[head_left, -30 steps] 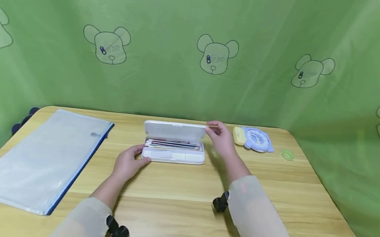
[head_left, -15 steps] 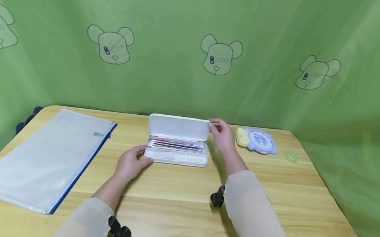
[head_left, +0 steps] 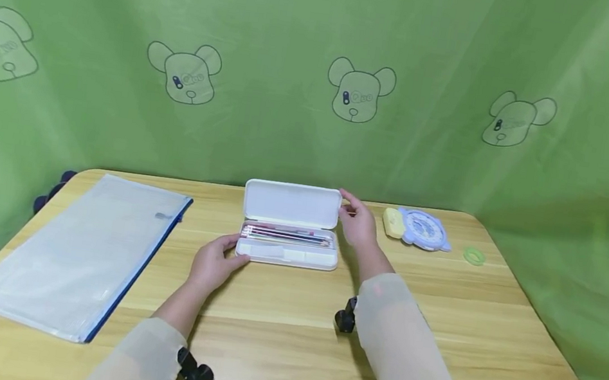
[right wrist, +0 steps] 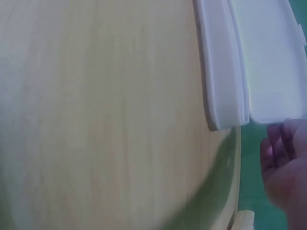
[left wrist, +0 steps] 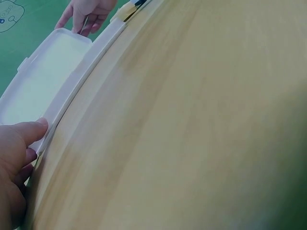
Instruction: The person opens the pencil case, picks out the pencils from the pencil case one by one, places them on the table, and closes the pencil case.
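Observation:
A white pencil case (head_left: pixel 294 262) sits near the far side of the table with its lid (head_left: pixel 292 204) raised upright. Inside lie several pencils (head_left: pixel 289 237) in the back compartment; white pieces lie in the front one. My left hand (head_left: pixel 210 262) holds the left end of the case, thumb at the front corner. At the lid's right edge, my right hand (head_left: pixel 360 225) holds the lid between thumb and fingers. The right wrist view shows that hand (right wrist: pixel 285 172) at the lid's end (right wrist: pixel 271 67).
A clear zip folder (head_left: pixel 79 256) with a blue edge lies on the left of the table. To the right are a yellow block (head_left: pixel 393 222), a blue animal-shaped object (head_left: pixel 425 230) with a round printed face, and a green ring (head_left: pixel 474 256). A green curtain hangs behind.
The lid has swung further back, from leaning forward to standing upright, with my right hand moving along at its edge. My left hand stays on the case; the view has shifted slightly.

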Demonstrator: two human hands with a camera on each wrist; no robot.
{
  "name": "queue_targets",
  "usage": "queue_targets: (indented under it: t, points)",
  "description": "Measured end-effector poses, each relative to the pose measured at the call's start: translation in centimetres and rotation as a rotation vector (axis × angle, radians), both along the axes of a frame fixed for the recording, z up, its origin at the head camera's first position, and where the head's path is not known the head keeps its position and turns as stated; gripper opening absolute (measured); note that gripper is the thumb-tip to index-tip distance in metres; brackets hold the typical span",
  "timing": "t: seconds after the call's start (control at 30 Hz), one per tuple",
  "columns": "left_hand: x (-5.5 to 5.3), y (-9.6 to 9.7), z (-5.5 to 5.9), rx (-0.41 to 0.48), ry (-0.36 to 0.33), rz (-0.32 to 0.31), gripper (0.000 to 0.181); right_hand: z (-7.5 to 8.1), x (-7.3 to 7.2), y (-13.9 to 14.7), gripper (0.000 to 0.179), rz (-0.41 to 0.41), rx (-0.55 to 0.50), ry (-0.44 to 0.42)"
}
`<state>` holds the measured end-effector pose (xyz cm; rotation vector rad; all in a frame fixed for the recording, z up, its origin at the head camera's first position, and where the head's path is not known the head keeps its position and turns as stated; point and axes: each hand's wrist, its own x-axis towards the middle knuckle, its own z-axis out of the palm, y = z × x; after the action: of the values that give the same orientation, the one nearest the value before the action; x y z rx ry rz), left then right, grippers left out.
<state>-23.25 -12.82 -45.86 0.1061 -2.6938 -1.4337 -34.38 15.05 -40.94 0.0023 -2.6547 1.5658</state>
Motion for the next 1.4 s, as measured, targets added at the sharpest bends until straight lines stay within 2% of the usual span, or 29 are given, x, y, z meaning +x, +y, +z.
queue_targets:
  t: [0.23,0.57,0.9,1.03,1.2,1.4]
  points:
    - [0.1,0.4,-0.1,-0.001,0.006,-0.003,0.057,0.0,0.1,0.3,0.055,0.006,0.036,-0.002]
    - [0.2,0.3,-0.3,-0.010,-0.001,0.000,0.058,0.5,0.8,0.6,0.050,0.038,0.056,0.009]
    - [0.1,-0.2,-0.4,-0.011,-0.027,0.001,0.059,0.8,1.8,0.6,0.053,0.089,0.064,0.072]
    - [0.1,-0.2,-0.3,-0.013,-0.020,-0.002,0.059,0.8,2.6,0.6,0.044,0.093,0.046,0.090]
    - [0.1,0.1,-0.2,-0.004,-0.017,-0.007,0.058,0.3,3.5,0.4,0.031,0.160,0.153,0.059]
    - [0.1,0.1,-0.1,-0.007,-0.027,-0.003,0.059,-0.6,3.4,-0.1,0.029,0.259,0.296,-0.002]
